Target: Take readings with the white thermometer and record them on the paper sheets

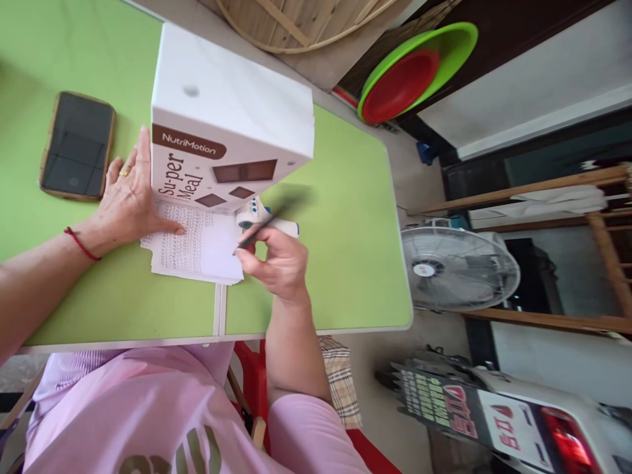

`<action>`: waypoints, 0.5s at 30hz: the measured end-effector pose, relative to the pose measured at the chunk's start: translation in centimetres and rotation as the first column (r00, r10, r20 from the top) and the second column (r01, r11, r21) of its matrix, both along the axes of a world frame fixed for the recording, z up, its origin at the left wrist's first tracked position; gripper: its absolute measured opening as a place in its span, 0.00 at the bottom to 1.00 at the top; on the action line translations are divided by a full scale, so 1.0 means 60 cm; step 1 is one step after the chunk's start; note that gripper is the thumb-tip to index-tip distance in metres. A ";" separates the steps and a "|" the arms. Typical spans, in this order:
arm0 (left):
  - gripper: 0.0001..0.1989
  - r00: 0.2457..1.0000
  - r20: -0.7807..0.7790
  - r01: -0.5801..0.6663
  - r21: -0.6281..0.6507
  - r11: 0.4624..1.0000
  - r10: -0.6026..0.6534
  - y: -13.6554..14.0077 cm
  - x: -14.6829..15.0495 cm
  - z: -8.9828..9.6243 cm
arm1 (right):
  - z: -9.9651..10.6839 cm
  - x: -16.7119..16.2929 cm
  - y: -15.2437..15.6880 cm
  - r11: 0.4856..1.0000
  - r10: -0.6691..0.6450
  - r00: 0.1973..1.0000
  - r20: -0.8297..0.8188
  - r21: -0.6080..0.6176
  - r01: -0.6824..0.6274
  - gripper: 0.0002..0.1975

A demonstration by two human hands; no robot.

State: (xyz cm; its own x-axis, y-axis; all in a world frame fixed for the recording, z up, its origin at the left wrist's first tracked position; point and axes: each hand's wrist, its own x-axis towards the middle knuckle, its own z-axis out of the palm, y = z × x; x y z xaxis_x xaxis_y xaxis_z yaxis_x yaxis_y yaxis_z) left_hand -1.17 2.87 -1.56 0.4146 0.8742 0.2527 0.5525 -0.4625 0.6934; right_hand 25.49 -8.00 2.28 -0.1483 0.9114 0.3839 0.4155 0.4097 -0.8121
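On the green table lies a sheet of white paper point(222, 247), its left part filled with rows of small handwriting. My right hand point(279, 263) is closed around a dark pen point(257, 230), whose tip is at the paper's right side; the pen's upper end is smeared by motion. My left hand point(131, 197) rests with fingers spread, its thumb on the paper and its fingers along the side of a white NutriMotion box point(232, 125). The box stands just behind the paper. Partly hidden behind the pen is a white and blue handheld device point(254, 212).
A phone in a brown case point(76, 145) lies left of my left hand. The green table point(355, 263) ends at a white edge. Beyond it are a fan point(459, 270), red and green basins point(405, 85), a round wooden tray point(296, 23) and a vehicle's rear point(533, 421).
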 end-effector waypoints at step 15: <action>0.80 0.993 -0.113 -0.047 -0.073 0.996 0.039 -0.009 0.003 0.008 | -0.052 -0.049 0.022 0.927 -0.340 0.930 -0.137 -0.213 0.307 0.13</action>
State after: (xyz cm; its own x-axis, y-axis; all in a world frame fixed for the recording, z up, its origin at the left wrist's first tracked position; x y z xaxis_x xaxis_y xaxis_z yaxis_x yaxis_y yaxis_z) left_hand -0.97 2.30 -1.09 0.3983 0.9066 0.1393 0.6466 -0.3853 0.6583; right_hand 22.52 -6.66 -0.83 0.2189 0.9556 0.1974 0.3503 0.1119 -0.9299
